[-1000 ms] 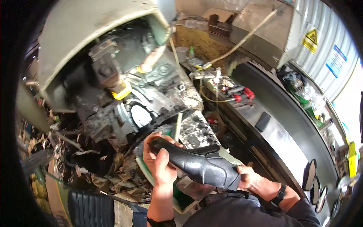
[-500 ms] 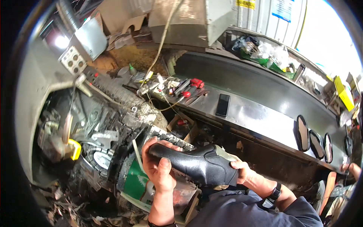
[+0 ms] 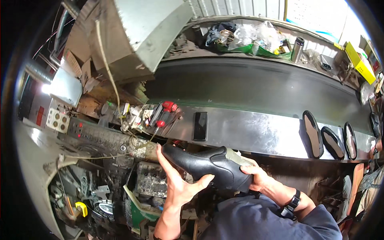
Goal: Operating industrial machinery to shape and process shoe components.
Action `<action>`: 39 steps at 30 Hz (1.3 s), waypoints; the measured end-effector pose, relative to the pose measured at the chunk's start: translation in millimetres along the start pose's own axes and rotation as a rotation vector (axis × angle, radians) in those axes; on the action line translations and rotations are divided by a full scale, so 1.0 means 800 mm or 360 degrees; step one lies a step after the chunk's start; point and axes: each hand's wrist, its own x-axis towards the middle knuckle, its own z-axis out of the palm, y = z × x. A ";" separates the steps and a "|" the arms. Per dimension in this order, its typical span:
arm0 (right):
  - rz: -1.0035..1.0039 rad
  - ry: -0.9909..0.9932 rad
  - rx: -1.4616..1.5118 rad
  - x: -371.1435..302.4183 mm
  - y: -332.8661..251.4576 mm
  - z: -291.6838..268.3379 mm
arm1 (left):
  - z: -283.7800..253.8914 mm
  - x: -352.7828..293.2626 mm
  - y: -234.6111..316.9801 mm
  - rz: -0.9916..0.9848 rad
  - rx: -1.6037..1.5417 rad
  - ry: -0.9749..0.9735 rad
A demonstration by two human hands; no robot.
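A glossy black leather shoe (image 3: 216,168), its toe pointing left, is held up in front of my body. A grey-green piece, which looks like a shoe last (image 3: 237,157), sticks out of its opening. My right hand (image 3: 258,176) is closed around the heel end, its thumb pressed against the shoe's rear. At the toe, my left hand (image 3: 179,186) has its thumb and fingers stretched apart, with the thumb tip against the shoe's lower side. Part of the left fingers is hidden behind the toe.
Ahead runs a dark conveyor belt (image 3: 256,86) with a metal ledge (image 3: 252,130). On the ledge are a phone (image 3: 200,126), red-handled tools (image 3: 162,116) and several black shoe pieces (image 3: 313,134). Machinery (image 3: 100,200) stands at left. A person's hand (image 3: 378,146) shows at far right.
My view has swung to the right. My left hand has loosened from around the toe, its fingers now straighter and spread. The right hand still grips the heel.
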 end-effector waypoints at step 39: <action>-0.0229 0.0815 0.0340 0.034 -0.047 0.017 | 0.049 0.190 -0.112 0.0111 -0.0962 -0.0386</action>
